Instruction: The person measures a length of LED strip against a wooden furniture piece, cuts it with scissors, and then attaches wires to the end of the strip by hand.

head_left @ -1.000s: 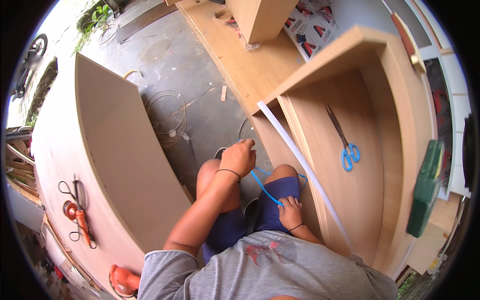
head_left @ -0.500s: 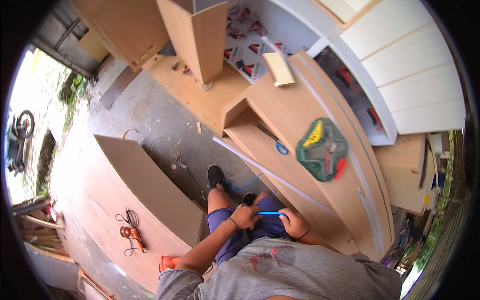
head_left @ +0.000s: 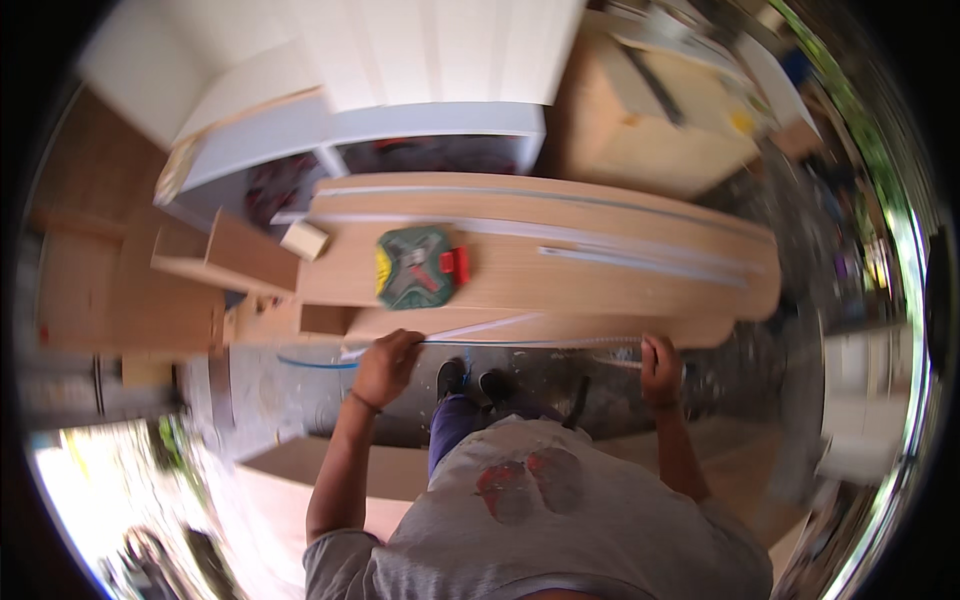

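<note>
A thin, flexible blue strip (head_left: 318,363) runs between my two hands, its loose tail sticking out to the left of my left hand. My left hand (head_left: 388,366) is closed on it near the left part of the long wooden panel box (head_left: 620,215). Farther right, my right hand (head_left: 660,372) pinches the strip close to the panel's near edge. Between the hands the strip is drawn out nearly straight along that edge; whether it touches the wood I cannot tell. On the panel top lies a dark green case-like object (head_left: 415,268) with yellow and red parts.
A cream block (head_left: 304,240) and pale narrow strips (head_left: 650,265) lie on the panel. Behind it stands a white cabinet frame (head_left: 435,120). Another wooden panel (head_left: 330,465) is close behind me on the left. My shoes (head_left: 452,376) stand on the grey floor.
My body and view have turned right, so the panel now lies straight across in front. My hands have moved far apart, drawing the blue strip out between them.
</note>
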`<action>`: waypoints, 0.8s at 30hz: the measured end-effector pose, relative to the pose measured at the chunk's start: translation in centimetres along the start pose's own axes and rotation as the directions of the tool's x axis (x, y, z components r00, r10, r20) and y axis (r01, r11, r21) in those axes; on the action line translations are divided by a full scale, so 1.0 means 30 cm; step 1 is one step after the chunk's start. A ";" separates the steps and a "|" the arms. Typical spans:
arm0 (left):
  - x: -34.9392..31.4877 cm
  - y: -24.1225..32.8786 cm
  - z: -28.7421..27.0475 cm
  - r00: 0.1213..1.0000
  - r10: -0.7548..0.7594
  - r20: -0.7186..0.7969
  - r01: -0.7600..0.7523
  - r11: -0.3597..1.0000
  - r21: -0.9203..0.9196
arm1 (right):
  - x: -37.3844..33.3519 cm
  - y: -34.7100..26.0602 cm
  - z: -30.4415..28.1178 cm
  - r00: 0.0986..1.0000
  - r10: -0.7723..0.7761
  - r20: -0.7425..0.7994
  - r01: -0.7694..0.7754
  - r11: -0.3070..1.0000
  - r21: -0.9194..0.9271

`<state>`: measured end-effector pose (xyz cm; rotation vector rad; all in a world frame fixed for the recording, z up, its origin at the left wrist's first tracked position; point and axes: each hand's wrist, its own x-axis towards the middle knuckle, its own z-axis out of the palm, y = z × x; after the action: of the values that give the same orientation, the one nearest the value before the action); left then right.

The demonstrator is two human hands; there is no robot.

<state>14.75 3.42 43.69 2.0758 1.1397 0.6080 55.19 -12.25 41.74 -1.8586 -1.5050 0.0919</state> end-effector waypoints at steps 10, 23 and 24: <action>0.381 0.275 -0.118 0.918 0.344 0.199 -0.365 0.927 0.082 | -0.104 0.117 -0.487 0.974 -0.045 -0.220 -0.068 0.875 -0.480; 0.608 0.389 -0.484 0.664 0.747 0.037 -0.706 0.611 0.358 | -0.215 0.180 -0.805 0.797 0.333 -0.504 -0.539 0.769 -0.344; 0.607 0.385 -0.498 0.687 0.726 0.028 -0.686 0.636 0.354 | -0.228 0.183 -0.814 0.749 0.368 -0.551 -0.596 0.737 -0.318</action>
<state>20.18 19.73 63.52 2.8428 0.4349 0.9610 69.28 -30.35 53.87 -2.4321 -0.6943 -0.4876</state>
